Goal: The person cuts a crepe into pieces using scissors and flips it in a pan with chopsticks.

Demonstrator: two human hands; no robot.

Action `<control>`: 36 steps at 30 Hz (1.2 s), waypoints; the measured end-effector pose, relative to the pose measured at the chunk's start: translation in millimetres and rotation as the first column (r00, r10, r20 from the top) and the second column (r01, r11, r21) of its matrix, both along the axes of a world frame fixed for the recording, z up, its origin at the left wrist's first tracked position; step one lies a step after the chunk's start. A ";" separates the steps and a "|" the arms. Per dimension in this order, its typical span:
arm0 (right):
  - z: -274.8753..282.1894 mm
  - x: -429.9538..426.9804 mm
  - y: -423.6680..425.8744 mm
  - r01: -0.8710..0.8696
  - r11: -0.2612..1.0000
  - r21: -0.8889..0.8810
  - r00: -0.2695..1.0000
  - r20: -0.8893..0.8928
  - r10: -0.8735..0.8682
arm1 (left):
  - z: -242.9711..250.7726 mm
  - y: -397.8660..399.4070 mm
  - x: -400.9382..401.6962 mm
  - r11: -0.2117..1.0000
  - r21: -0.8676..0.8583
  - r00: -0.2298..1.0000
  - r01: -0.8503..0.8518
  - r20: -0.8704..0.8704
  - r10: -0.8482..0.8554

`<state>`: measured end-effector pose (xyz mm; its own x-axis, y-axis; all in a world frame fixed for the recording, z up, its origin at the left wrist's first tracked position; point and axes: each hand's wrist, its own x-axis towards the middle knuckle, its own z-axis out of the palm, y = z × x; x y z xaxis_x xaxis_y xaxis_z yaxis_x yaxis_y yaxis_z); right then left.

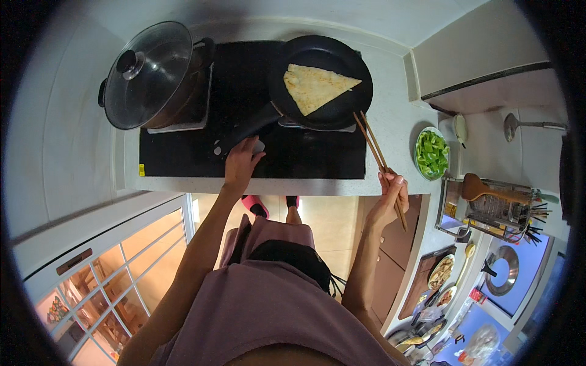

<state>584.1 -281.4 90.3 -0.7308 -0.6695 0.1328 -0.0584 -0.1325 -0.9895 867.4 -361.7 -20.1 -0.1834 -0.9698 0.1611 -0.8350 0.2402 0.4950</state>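
A black frying pan [320,120] sits on the right burner of the black glass cooktop [311,160], with a browned, triangular piece of flatbread [320,87] lying in it. My left hand [241,160] is at the cooktop's front, its fingers around a grey control knob [259,146] just below the pan's handle [247,124]. In my right hand [393,192] is a pair of wooden chopsticks [373,144]. Their tips reach the pan's lower right rim, apart from the flatbread.
A large pot with a glass lid [155,68] stands on the left burner. On the right counter are a bowl of cut green vegetables [431,153], a wire utensil rack [494,210] with a wooden spatula [476,188], and plates of food [442,272]. A ladle [512,126] hangs beyond.
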 end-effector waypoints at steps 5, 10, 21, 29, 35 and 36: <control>2.3 2.8 6.1 0.005 1.000 0.022 1.000 0.000 -0.005 | 4.3 3.8 3.4 0.999 0.046 1.000 0.014 -0.025 -0.013; 11.0 11.1 14.2 -0.020 0.998 -0.059 0.999 0.029 0.021 | 11.3 15.4 3.4 0.997 -0.050 0.994 0.051 0.097 -0.046; 19.6 21.4 31.8 -0.072 0.990 -0.125 0.997 -0.012 0.071 | 168.6 61.1 63.7 0.702 -0.490 0.855 0.517 0.268 -0.443; 41.6 30.6 5.4 -0.127 0.946 -0.297 0.991 0.008 0.136 | 432.3 53.9 104.6 -0.216 -0.976 0.949 0.029 -0.041 0.312; 67.1 32.4 7.0 -0.160 0.916 -0.367 0.984 0.012 0.177 | 539.5 70.8 64.8 -0.259 -0.966 0.855 -0.003 -0.137 0.501; 71.2 34.0 9.7 -0.140 0.920 -0.366 0.982 0.070 0.177 | 543.5 69.9 61.9 -0.268 -0.963 0.850 -0.001 -0.142 0.507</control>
